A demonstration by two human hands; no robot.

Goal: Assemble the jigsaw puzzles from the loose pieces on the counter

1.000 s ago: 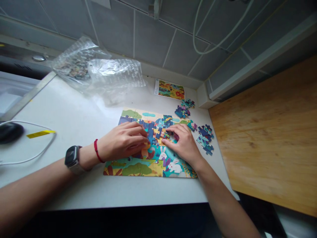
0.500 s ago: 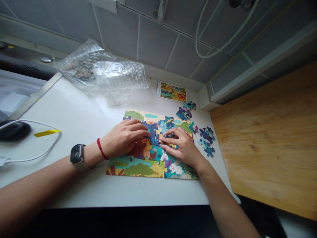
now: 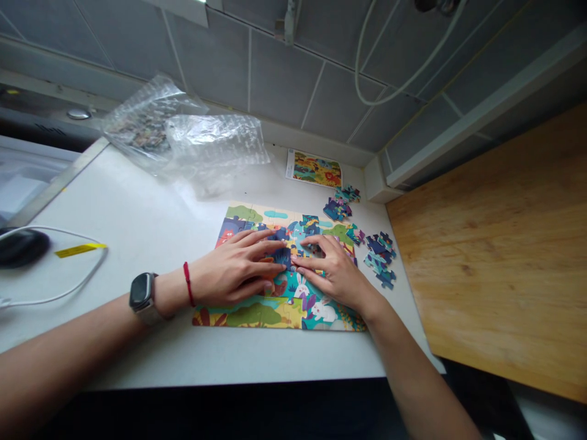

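A colourful animal jigsaw puzzle point(image 3: 261, 311) lies on the white table. My left hand point(image 3: 245, 263) rests flat over its left and middle part, fingers spread, with nothing held. My right hand point(image 3: 332, 266) is on the puzzle's right half, fingers apart and bent, fingertips touching pieces near the middle. A loose dark blue piece point(image 3: 310, 223) lies on the upper part of the puzzle. Whatever lies under both palms is hidden.
Loose pieces point(image 3: 380, 260) lie right of the puzzle, more point(image 3: 338, 209) behind it by a picture card point(image 3: 314, 168). Plastic bags point(image 3: 215, 140) are at the back left. A black mouse point(image 3: 22, 246) and white cable sit left; a wooden board point(image 3: 495, 263) stands right.
My left hand has flattened and spread its fingers over the puzzle, moving slightly toward the table's front edge. My right hand has barely moved. The view has shifted slightly.
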